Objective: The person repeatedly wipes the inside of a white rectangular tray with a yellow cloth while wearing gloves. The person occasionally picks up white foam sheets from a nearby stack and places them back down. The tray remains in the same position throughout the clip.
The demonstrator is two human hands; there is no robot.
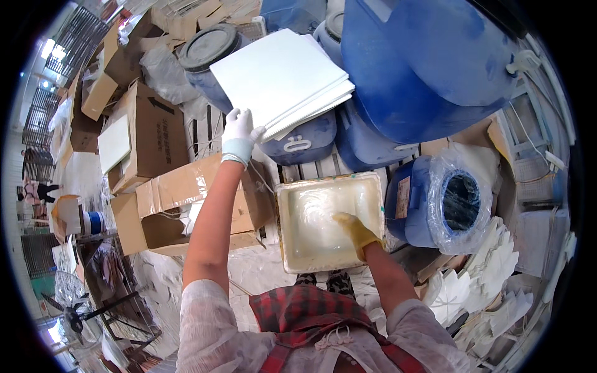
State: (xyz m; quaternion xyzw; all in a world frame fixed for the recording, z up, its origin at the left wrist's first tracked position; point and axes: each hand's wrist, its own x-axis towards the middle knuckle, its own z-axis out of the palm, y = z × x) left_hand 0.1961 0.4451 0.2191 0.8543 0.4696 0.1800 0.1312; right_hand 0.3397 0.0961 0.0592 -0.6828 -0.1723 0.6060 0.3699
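Head view: one person, seen from above, with two gloved hands and bare forearms.
Left hand: the left hand (239, 133), in a white glove, is raised and pinches the near left corner of a stack of white sheets (280, 78).
Sheets: about four flat, square, plain white sheets, fanned slightly at the edges, lying on top of blue drums.
Right hand: the right hand (354, 231), in a yellow glove, rests inside a shallow tray (292, 205), fingers spread and loose, gripping nothing.
Tray: one square, cream-coloured tray holding glossy pale liquid, directly in front of the person, below the sheets.
Drums: at least four blue plastic drums; one lidded drum (208, 53), one open drum (444, 205) lined with clear plastic, right of the tray.
Boxes: several brown cardboard boxes (146, 133) stacked on the left.
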